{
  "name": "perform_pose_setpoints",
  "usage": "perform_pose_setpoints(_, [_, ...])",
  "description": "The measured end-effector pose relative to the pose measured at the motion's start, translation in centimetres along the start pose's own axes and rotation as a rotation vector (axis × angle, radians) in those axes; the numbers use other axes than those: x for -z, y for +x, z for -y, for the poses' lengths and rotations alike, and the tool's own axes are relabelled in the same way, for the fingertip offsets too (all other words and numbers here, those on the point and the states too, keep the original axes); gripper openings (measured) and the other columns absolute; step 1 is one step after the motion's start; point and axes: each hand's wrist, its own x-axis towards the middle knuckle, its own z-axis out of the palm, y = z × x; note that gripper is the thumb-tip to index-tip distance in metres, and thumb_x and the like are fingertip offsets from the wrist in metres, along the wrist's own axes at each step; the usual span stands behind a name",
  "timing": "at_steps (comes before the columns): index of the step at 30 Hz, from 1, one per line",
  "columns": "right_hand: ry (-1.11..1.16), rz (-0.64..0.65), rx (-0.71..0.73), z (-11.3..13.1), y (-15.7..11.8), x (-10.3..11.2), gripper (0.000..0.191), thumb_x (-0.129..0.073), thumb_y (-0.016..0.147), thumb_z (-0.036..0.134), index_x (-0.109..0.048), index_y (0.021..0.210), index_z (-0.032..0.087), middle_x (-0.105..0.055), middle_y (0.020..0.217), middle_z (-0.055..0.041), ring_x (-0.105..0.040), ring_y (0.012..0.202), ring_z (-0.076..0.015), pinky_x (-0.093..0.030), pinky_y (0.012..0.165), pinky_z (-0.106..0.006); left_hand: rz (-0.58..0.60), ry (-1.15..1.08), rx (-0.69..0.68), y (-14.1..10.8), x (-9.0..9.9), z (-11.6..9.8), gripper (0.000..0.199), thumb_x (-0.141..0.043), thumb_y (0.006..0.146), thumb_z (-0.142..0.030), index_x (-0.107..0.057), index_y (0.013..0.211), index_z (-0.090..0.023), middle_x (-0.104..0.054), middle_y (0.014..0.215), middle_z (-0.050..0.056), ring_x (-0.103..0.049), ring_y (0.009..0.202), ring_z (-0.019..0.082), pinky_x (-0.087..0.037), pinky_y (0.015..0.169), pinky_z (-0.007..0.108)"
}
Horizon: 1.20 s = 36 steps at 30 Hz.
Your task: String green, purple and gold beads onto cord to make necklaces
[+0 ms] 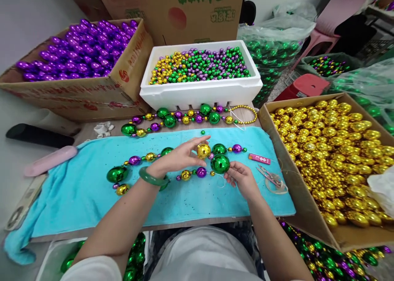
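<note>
My right hand (pixel 241 176) is closed at the right edge of a large shiny green bead (pixel 220 163), pinching it with the fingertips. A thin clear thread (pixel 222 183) curls below that bead. My left hand (pixel 181 153), with a green bangle at its wrist, is stretched out with thumb and forefinger apart on either side of a gold bead (pixel 203 151); whether they touch it I cannot tell. A strand of green, gold and purple beads lies looped on a turquoise towel (pixel 83 203), including a purple bead (pixel 201 172) and a green bead (pixel 117 174). My left hand hides part of the strand.
Behind the towel lie finished-looking bead strands (pixel 170 121) and a white foam box (pixel 200 93) of small beads. Cardboard boxes of purple beads (pixel 76 51) and gold beads (pixel 326 149) flank it. Thread snips (pixel 272 177) and a small pink packet (pixel 259 159) rest at the right.
</note>
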Motion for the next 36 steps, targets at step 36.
perform_pose_setpoints(36, [0.0, -0.155, 0.12, -0.2, -0.6, 1.3, 0.024, -0.075, 0.063, 0.038, -0.064, 0.068, 0.017, -0.049, 0.051, 0.003, -0.04, 0.046, -0.0089, -0.031, 0.045, -0.023, -0.386, -1.097, 0.032, 0.9, -1.2, -0.4, 0.02, -0.073, 0.075, -0.017, -0.065, 0.093, -0.016, -0.07, 0.088, 0.005, -0.065, 0.075, 0.011, -0.053, 0.068, 0.021])
